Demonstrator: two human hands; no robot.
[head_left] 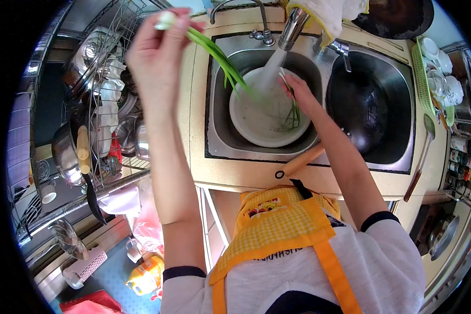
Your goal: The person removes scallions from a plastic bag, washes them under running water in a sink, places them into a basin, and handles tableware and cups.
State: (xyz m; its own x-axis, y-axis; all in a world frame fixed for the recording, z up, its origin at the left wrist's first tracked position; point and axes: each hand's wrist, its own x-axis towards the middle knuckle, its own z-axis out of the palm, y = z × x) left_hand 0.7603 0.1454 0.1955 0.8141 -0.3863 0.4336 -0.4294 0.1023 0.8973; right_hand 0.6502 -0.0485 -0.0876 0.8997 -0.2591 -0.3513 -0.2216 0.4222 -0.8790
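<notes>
My left hand [157, 52] is raised above the counter left of the sink, its fingers closed on the white end of a spring onion [214, 51]. The green leaves hang down toward the sink. My right hand [301, 93] is over a white basin [236, 118], closed around more spring onions [295, 111] that point down into it. A stream of water [271, 69] runs from the metal faucet [294, 30] into the basin, beside my right hand. The basin stands in the left sink bowl [217, 120]; loose green pieces are in it.
A dark wok [363, 107] fills the right sink bowl; a wooden handle [302, 160] crosses the front edge. A long-handled ladle [423, 152] lies on the right counter, near a green rack [423, 78] of cups. Wire shelves with pots and a knife [92, 201] stand left.
</notes>
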